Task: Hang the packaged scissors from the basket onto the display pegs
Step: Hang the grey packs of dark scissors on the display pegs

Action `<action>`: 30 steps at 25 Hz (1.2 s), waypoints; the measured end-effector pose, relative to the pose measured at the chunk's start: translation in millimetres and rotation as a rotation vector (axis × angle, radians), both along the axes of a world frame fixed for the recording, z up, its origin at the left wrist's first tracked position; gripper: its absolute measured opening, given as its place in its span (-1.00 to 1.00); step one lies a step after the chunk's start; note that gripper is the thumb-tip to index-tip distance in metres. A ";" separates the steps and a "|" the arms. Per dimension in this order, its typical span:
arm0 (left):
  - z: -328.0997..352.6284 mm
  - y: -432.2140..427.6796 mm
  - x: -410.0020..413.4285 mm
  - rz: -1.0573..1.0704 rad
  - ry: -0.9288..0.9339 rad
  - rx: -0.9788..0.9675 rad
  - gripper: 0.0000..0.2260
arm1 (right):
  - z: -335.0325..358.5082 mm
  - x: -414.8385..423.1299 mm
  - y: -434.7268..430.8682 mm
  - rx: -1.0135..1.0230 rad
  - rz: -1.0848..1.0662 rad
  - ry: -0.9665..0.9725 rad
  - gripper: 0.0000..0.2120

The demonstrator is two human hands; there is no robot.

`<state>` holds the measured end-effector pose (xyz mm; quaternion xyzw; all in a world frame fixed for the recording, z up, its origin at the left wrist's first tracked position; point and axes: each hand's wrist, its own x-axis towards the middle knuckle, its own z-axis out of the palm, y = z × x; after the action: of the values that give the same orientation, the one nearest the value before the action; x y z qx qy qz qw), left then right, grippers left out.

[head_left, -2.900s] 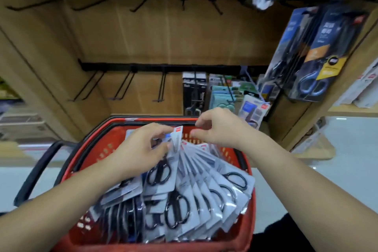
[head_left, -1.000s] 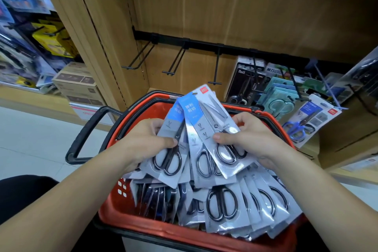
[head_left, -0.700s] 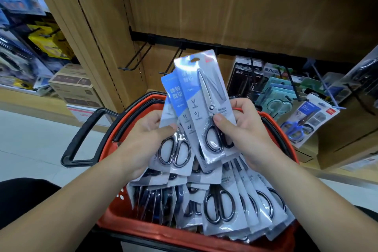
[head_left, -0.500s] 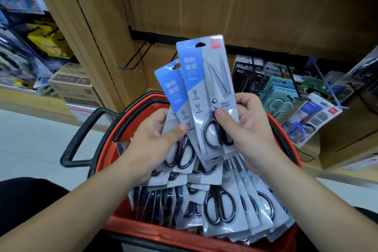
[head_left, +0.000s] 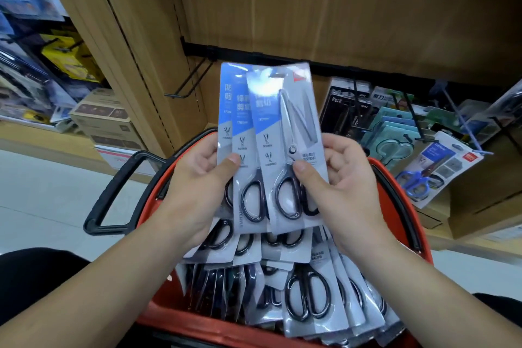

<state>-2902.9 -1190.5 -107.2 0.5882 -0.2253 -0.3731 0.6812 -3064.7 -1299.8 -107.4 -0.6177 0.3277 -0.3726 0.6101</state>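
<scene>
Over the red plastic basket [head_left: 180, 322]: three grey-and-blue carded packs of black-handled scissors [head_left: 271, 133], fanned and upright, held between both hands.
Left hand [head_left: 195, 189]: fingers [head_left: 207, 147] curled behind the fan's left edge, thumb pressed on the front of the cards.
Right hand [head_left: 347, 189]: thumb on the front pack just below the scissor pivot, fingers wrapped behind its right edge.
Basket contents: many more scissor packs [head_left: 310, 299] piled overlapping beneath the held fan.
Black wire display peg [head_left: 187, 87]: juts from the black rail [head_left: 248, 55] on the wooden back panel [head_left: 339, 8], up-left of the fan and apart from it.
Right side: other packaged scissors [head_left: 435, 169] hang on pegs.
</scene>
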 end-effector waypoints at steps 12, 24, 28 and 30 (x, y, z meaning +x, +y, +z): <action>4.0 -1.9 -15.6 -0.259 0.001 -0.130 -0.63 | 9.0 0.1 8.7 -0.068 0.095 -0.191 -0.62; -3.6 -5.1 -12.7 -0.013 0.042 -0.101 -0.75 | 7.5 -4.8 5.8 -0.174 0.046 -0.037 -0.79; -5.4 -4.8 -7.0 0.056 -0.037 -0.063 -0.79 | 10.3 -9.3 -2.7 -0.180 -0.089 -0.037 -0.77; -8.5 -5.5 -3.7 0.077 -0.042 -0.059 -0.81 | 10.3 -8.9 -4.8 -0.177 -0.096 -0.022 -0.76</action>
<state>-2906.6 -1195.9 -115.7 0.5839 -0.2277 -0.3274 0.7071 -3073.7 -1304.6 -97.1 -0.6487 0.3158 -0.4357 0.5381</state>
